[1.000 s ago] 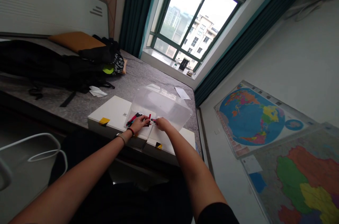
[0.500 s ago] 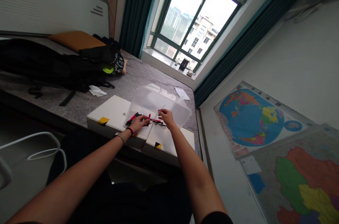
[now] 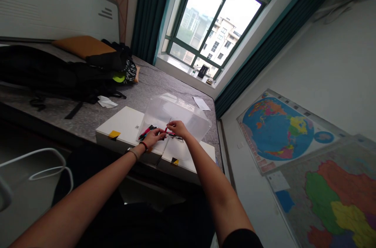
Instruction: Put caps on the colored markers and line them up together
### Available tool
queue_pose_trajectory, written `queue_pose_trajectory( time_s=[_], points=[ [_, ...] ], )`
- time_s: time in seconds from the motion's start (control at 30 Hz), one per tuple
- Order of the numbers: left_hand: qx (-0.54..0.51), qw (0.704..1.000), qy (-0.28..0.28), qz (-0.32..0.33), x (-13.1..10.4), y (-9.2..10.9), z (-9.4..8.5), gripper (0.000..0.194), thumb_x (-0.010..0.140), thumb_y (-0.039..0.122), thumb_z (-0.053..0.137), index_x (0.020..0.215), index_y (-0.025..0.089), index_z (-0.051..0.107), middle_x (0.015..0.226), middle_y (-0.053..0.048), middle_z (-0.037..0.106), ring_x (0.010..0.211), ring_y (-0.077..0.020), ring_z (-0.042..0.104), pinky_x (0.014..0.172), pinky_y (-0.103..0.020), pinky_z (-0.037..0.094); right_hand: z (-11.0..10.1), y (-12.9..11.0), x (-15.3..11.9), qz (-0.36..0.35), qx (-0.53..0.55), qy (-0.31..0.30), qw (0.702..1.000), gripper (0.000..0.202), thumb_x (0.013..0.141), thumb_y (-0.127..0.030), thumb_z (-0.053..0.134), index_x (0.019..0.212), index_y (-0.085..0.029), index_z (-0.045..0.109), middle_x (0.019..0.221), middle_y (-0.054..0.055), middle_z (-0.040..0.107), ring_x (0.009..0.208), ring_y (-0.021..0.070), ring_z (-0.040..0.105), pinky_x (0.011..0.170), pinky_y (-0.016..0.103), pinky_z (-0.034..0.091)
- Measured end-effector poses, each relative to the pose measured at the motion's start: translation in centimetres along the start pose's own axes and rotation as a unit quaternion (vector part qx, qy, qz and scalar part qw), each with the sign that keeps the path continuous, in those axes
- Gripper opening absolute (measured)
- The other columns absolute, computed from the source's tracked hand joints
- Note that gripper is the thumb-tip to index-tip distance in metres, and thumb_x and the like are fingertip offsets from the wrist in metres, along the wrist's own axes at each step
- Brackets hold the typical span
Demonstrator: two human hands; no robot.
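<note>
My left hand [image 3: 153, 137] is closed on a small red pen barrel [image 3: 165, 130], held upright. Above it, my right hand [image 3: 177, 127] pinches a thin, pale stick like a pen refill [image 3: 169, 120]. The stick's lower end is at the top of the barrel; whether it sits inside I cannot tell. Several red and dark pens [image 3: 148, 131] lie in a pile beside my left hand. More pen pieces [image 3: 175, 135] lie under my right hand. All of this is over a clear plastic tray [image 3: 190, 117], tilted up at its far side.
White boxes [image 3: 122, 121] with yellow-and-black tabs stand beneath the tray on a grey stone-patterned table [image 3: 152, 79]. A crumpled tissue [image 3: 107, 102], a black bag [image 3: 58, 72] and a sheet of paper [image 3: 201, 103] lie around. The wall with maps [image 3: 279, 130] is at the right.
My right hand has moved left with the thin stick, from apart to the top of the red barrel. My left hand stays almost in place.
</note>
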State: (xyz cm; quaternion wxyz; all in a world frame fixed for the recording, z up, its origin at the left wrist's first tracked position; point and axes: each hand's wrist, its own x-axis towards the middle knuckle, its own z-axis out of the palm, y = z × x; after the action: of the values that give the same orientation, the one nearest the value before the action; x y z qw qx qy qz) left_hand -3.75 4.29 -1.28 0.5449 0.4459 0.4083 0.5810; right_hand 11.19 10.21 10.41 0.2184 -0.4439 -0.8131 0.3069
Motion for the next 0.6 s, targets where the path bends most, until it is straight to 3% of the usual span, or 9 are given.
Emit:
queue_pose_trajectory(
  time_s=[0.13,0.27,0.43,0.6],
  points=[
    [-0.012,1.000,-0.001,0.004,0.0,0.1,0.2,0.038,0.064,0.047,0.076,0.084,0.018,0.064,0.081,-0.003,0.069,0.079,-0.0199,0.067,0.076,-0.033,0.054,-2.3,-0.3,0.0,0.033,-0.183,-0.006,0.983,0.027,0.076,-0.030,0.072,0.100,-0.019,0.071,0.092,0.006,0.072,0.082,0.0192,0.066,0.075,0.028,0.050],
    [-0.032,0.999,0.000,0.003,0.1,-0.2,0.3,0.039,0.062,0.047,0.077,0.083,0.017,0.063,0.079,-0.001,0.067,0.078,-0.0197,0.067,0.078,-0.035,0.054,-3.4,0.2,-0.7,0.147,-0.381,-0.104,0.907,0.024,0.074,-0.021,0.073,0.097,-0.016,0.071,0.102,0.013,0.069,0.092,0.0221,0.066,0.075,0.026,0.050],
    [0.000,1.000,0.000,0.010,0.4,-0.7,-0.1,0.040,0.064,0.048,0.076,0.086,0.017,0.064,0.080,-0.002,0.069,0.078,-0.0201,0.067,0.076,-0.034,0.053,-1.8,1.4,-2.7,0.173,-0.422,-0.143,0.878,0.031,0.075,-0.015,0.071,0.105,-0.013,0.069,0.111,0.020,0.065,0.099,0.0260,0.065,0.080,0.030,0.050],
    [0.008,1.000,-0.004,0.003,0.4,-0.6,-0.2,0.040,0.064,0.049,0.075,0.086,0.017,0.064,0.080,-0.003,0.071,0.078,-0.0202,0.068,0.075,-0.034,0.053,-0.7,2.3,-3.3,0.167,-0.434,-0.167,0.869,0.032,0.078,-0.015,0.067,0.110,-0.015,0.067,0.114,0.020,0.065,0.103,0.0263,0.064,0.083,0.032,0.050]
  ],
)
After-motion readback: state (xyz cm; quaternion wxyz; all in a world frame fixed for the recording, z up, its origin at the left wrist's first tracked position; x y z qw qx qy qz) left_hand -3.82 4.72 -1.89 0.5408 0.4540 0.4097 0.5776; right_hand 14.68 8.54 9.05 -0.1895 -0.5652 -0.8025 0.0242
